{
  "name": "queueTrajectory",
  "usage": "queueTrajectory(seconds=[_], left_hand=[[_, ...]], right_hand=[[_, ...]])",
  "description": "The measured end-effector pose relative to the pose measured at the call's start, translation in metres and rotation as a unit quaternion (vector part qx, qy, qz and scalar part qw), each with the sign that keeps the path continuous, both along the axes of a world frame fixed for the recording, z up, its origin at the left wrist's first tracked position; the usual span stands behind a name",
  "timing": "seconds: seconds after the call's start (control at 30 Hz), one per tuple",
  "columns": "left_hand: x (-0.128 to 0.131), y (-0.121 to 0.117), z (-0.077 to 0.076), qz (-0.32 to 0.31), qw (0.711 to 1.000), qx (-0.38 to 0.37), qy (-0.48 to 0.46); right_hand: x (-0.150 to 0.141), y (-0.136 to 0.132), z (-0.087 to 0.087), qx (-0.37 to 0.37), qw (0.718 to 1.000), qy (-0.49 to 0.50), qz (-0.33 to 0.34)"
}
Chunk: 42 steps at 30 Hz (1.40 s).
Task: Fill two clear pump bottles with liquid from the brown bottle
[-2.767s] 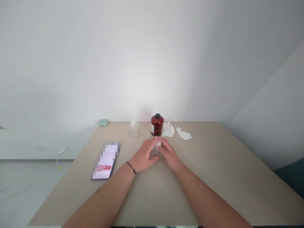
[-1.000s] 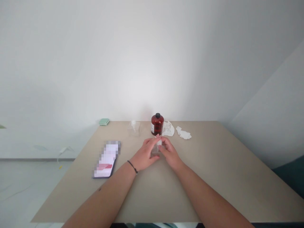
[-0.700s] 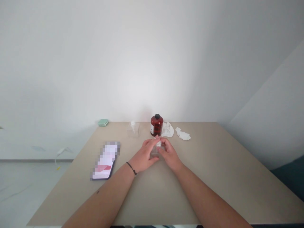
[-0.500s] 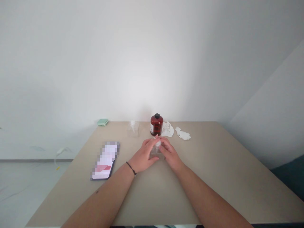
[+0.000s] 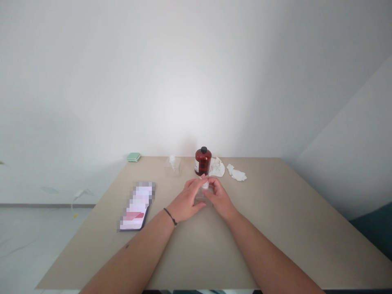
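Reaching forward with both bare forearms, I grasp a small clear plastic box [image 5: 201,193] between my curled left hand [image 5: 184,196] and right hand [image 5: 219,199]. Something white and crumpled shows at its top. It sits over the matte beige tabletop [image 5: 260,249], just before an amber glass bottle [image 5: 202,162].

Wide beige tabletop [image 5: 275,245] offers passage to the right of a person's right hand [image 5: 221,200]. A smartphone [image 5: 136,206] lies left of the left hand [image 5: 183,200], a lane of table between them. Beyond a clear container [image 5: 200,194] gripped by both hands, an amber glass bottle [image 5: 202,161], crumpled tissues [image 5: 236,172] and a clear plastic box [image 5: 172,166] crowd the far edge.
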<state>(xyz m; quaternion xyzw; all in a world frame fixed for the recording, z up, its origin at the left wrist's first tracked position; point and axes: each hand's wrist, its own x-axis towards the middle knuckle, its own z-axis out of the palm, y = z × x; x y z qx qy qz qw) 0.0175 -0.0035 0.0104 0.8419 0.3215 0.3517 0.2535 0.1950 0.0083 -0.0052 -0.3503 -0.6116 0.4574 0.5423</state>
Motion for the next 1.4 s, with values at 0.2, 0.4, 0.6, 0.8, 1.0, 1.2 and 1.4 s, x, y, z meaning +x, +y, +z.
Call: queueTrajectory(seconds=[0.2, 0.4, 0.6, 0.8, 1.0, 1.2, 1.4], left_hand=[[-0.0003, 0.0004, -0.0011, 0.003, 1.0, 0.005, -0.001], [-0.0006, 0.0007, -0.0009, 0.001, 1.0, 0.005, 0.001], [-0.0008, 0.0011, -0.0009, 0.002, 1.0, 0.013, 0.008], [-0.001, 0.0014, -0.0015, -0.004, 1.0, 0.007, -0.005], [-0.0011, 0.0013, -0.0013, -0.001, 1.0, 0.004, -0.001], [-0.0012, 0.002, -0.0024, 0.002, 1.0, 0.017, 0.005], [-0.0009, 0.0018, -0.0022, 0.003, 1.0, 0.017, 0.011]], right_hand=[[0.0015, -0.0012, 0.0039, 0.013, 1.0, -0.018, 0.016], [0.0026, 0.0018, 0.0013, 0.006, 1.0, 0.024, 0.012], [0.0051, 0.0011, 0.0046, 0.018, 1.0, -0.021, 0.008], [0.0036, 0.0021, 0.003, 0.009, 1.0, -0.007, 0.002], [0.0029, 0.0023, 0.0027, 0.006, 1.0, 0.007, 0.014], [0.0035, 0.0023, 0.0027, 0.012, 1.0, -0.004, 0.01], [0.0027, 0.0033, 0.001, 0.005, 1.0, -0.007, 0.014]])
